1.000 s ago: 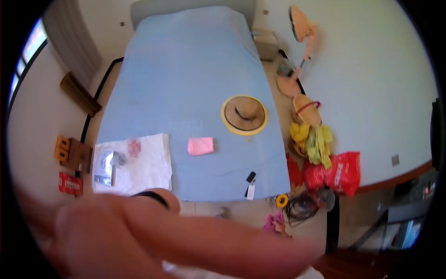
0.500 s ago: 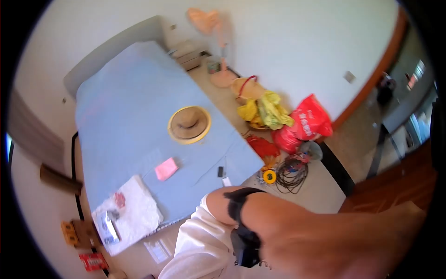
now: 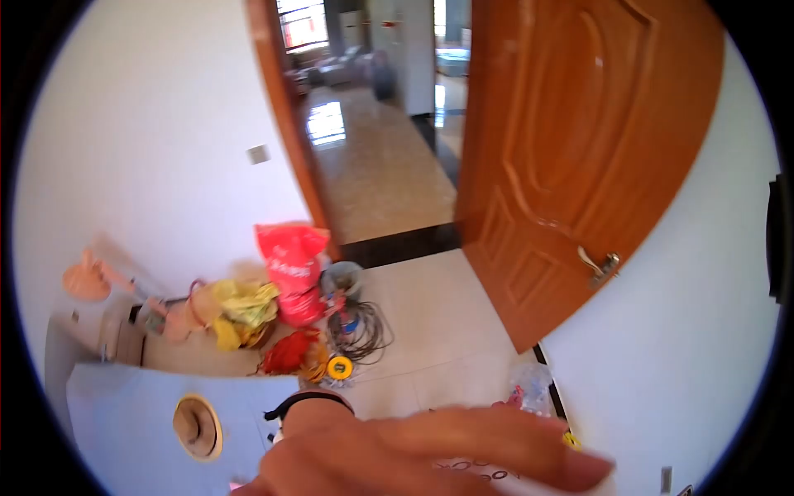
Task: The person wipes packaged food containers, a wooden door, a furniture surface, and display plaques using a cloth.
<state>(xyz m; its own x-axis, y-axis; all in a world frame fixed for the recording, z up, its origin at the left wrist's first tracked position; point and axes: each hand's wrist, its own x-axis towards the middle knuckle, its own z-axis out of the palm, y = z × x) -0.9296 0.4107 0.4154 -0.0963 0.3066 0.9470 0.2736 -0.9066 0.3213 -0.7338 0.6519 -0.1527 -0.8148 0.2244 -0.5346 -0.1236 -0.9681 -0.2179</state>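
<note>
My left hand [image 3: 389,450] is close to the camera at the bottom of the view, its fingers stretched out to the right and somewhat blurred. Nothing shows in it, though its underside is hidden. A black strap [image 3: 318,399] crosses the arm behind it. Below the fingers, pale cloth with dark lettering [image 3: 480,469] shows in part. To the left of the hand, a brown brimmed hat [image 3: 197,426] with a yellow edge lies on the blue-covered bed [image 3: 124,413]. My right hand is out of view.
A wooden door [image 3: 571,124] stands ajar at the right, with a metal handle [image 3: 600,264]. Along the wall are a red bag [image 3: 294,269], yellow bags [image 3: 244,306], a bucket [image 3: 343,279], coiled cable [image 3: 372,335], a yellow roll [image 3: 339,368] and a pinkish fan [image 3: 87,277].
The view has swung right from the bed toward the doorway. My left arm, which spread across the lower right, now shows lower down with its fingers in sight.
</note>
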